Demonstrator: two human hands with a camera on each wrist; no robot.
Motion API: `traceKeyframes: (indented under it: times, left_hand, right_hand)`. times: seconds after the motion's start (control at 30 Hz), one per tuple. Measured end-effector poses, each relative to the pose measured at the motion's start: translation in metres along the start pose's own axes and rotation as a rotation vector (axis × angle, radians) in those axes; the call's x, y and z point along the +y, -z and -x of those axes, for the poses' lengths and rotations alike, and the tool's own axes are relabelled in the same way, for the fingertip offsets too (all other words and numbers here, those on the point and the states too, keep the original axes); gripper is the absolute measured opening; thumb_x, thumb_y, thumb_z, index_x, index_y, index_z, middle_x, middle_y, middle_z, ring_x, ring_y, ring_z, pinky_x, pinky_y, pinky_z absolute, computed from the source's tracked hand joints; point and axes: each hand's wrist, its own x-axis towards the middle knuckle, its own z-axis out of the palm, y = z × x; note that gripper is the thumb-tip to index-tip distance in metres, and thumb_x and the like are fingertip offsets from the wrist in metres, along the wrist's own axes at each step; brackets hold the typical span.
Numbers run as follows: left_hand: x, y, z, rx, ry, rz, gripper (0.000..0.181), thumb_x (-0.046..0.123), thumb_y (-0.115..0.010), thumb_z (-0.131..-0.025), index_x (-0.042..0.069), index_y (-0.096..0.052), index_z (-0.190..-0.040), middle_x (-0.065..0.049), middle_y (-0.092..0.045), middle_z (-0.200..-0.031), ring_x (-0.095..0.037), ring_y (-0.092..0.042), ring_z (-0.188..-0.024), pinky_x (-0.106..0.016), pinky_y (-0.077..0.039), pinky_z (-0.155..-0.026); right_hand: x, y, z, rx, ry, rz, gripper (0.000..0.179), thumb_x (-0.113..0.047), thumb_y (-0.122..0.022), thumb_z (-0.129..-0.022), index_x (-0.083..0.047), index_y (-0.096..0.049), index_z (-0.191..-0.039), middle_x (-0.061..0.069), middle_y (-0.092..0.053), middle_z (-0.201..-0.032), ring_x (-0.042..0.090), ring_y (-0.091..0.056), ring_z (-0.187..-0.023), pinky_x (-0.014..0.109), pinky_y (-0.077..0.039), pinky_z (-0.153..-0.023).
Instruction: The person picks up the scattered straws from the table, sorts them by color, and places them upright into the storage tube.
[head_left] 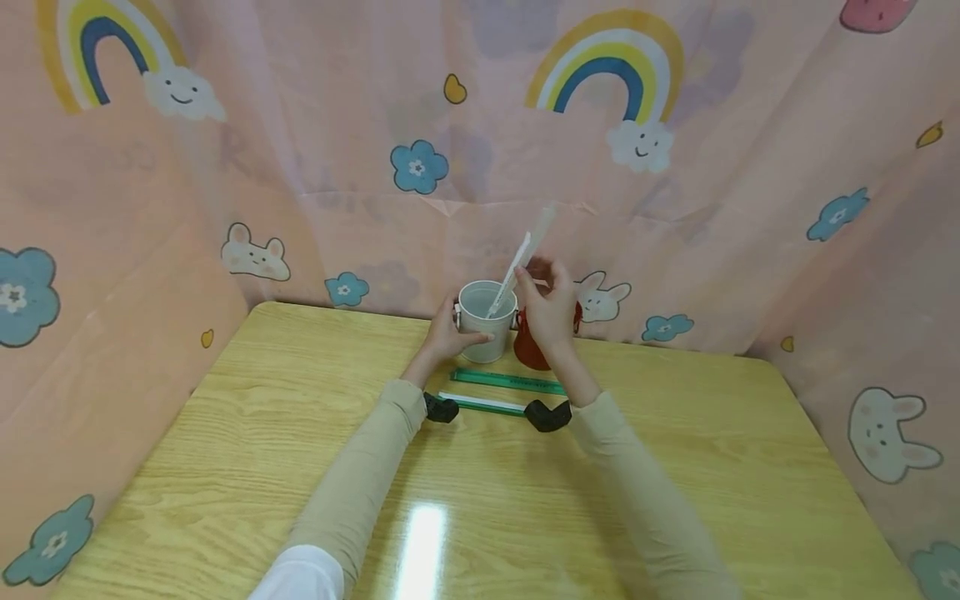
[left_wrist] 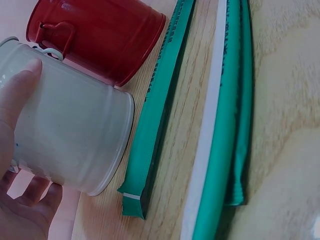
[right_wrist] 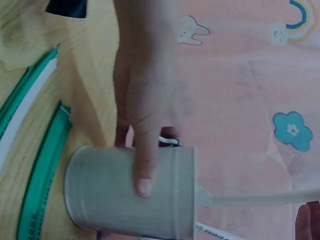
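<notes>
My left hand (head_left: pixel 446 335) grips a white metal bucket (left_wrist: pixel 70 115), thumb across its front and fingers round the far side. The bucket stands upright at the back of the table. From its mouth slant a translucent straw (right_wrist: pixel 250 200) and a white printed strip (right_wrist: pixel 215 231), likely a wrapped straw. My right hand (head_left: pixel 552 312) pinches at their upper part with thumb and fingers; exactly which one sits between the fingertips is partly hidden. Behind that hand is a red bucket (left_wrist: pixel 102 40), close beside the white one.
A long green wrapped straw (head_left: pixel 506 381) lies just in front of the buckets. Nearer me is a bundle of green and white straws (left_wrist: pixel 215 130). Patterned pink cloth (head_left: pixel 360 242) hangs right behind the wooden table (head_left: pixel 262 467). Black wrist pieces (head_left: pixel 547 415) are on both arms.
</notes>
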Motion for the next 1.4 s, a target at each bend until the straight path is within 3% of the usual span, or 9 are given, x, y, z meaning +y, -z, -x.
traceKeyframes:
  times: [0.1, 0.23, 0.43, 0.53, 0.73, 0.9, 1.17, 1.4]
  left_hand:
    - [-0.001, -0.001, 0.0, 0.002, 0.01, -0.009, 0.087, 0.008, -0.084, -0.072, 0.005, -0.033, -0.143, -0.016, -0.047, -0.136, -0.031, -0.046, -0.125, -0.046, -0.039, -0.108]
    - [-0.001, -0.001, -0.001, 0.0, 0.004, -0.015, 0.087, 0.008, -0.083, -0.073, 0.003, -0.032, -0.143, -0.016, -0.047, -0.136, -0.03, -0.046, -0.126, -0.043, -0.038, -0.109]
    - [0.005, 0.0, 0.001, -0.018, -0.03, 0.024, 0.089, 0.002, -0.081, -0.073, 0.001, -0.028, -0.144, -0.018, -0.045, -0.138, -0.032, -0.045, -0.128, -0.043, -0.036, -0.112]
    - [0.006, 0.0, 0.001, -0.019, -0.023, 0.028, 0.089, 0.001, -0.081, -0.073, 0.0, -0.029, -0.144, -0.019, -0.044, -0.138, -0.033, -0.045, -0.128, -0.043, -0.036, -0.112]
    - [0.005, -0.001, 0.001, -0.018, -0.019, 0.017, 0.088, 0.001, -0.081, -0.073, 0.001, -0.029, -0.143, -0.018, -0.044, -0.138, -0.032, -0.045, -0.127, -0.045, -0.037, -0.11]
    - [0.007, -0.001, 0.002, -0.016, -0.018, 0.025, 0.088, 0.001, -0.081, -0.073, 0.002, -0.028, -0.144, -0.018, -0.044, -0.138, -0.032, -0.045, -0.127, -0.045, -0.037, -0.11]
    - [0.007, -0.002, 0.002, -0.013, -0.002, 0.008, 0.087, 0.002, -0.081, -0.074, 0.001, -0.029, -0.143, -0.018, -0.044, -0.137, -0.032, -0.045, -0.127, -0.045, -0.038, -0.11]
    - [0.009, -0.001, 0.003, -0.001, 0.011, 0.016, 0.087, 0.0, -0.081, -0.073, 0.0, -0.029, -0.143, -0.019, -0.045, -0.137, -0.033, -0.046, -0.128, -0.045, -0.037, -0.111]
  right_hand:
    - [0.001, -0.002, 0.004, -0.01, 0.001, 0.02, 0.025, -0.005, -0.065, -0.09, 0.01, -0.06, -0.11, 0.024, -0.064, -0.096, 0.003, -0.058, -0.08, 0.01, -0.049, -0.071]
    - [-0.007, -0.001, 0.008, -0.016, -0.002, 0.068, 0.026, 0.0, -0.065, -0.088, 0.014, -0.06, -0.109, 0.032, -0.064, -0.097, 0.012, -0.058, -0.078, 0.01, -0.047, -0.067]
    - [0.026, -0.002, 0.001, -0.04, -0.083, 0.142, 0.03, -0.009, -0.068, -0.088, 0.004, -0.061, -0.114, 0.023, -0.067, -0.104, 0.023, -0.066, -0.085, 0.009, -0.05, -0.071]
    - [0.036, -0.004, 0.0, -0.048, -0.111, 0.178, 0.03, -0.01, -0.07, -0.088, 0.002, -0.06, -0.114, 0.019, -0.068, -0.104, 0.027, -0.067, -0.087, 0.014, -0.053, -0.074]
    - [0.041, -0.007, 0.003, -0.054, -0.133, 0.239, 0.028, -0.011, -0.071, -0.087, 0.003, -0.061, -0.109, 0.018, -0.069, -0.101, 0.028, -0.069, -0.085, 0.031, -0.058, -0.078]
    - [0.043, -0.009, 0.003, -0.051, -0.151, 0.289, 0.027, -0.012, -0.071, -0.087, 0.002, -0.062, -0.108, 0.018, -0.069, -0.102, 0.028, -0.069, -0.086, 0.035, -0.058, -0.079]
    - [0.042, -0.005, 0.003, -0.018, -0.154, 0.358, 0.022, -0.014, -0.074, -0.085, 0.0, -0.063, -0.097, 0.017, -0.067, -0.09, 0.025, -0.062, -0.079, 0.024, -0.049, -0.067]
    - [0.037, -0.002, 0.006, -0.041, -0.13, 0.35, 0.024, -0.016, -0.075, -0.084, -0.001, -0.064, -0.101, 0.016, -0.069, -0.092, 0.025, -0.064, -0.081, 0.021, -0.048, -0.068]
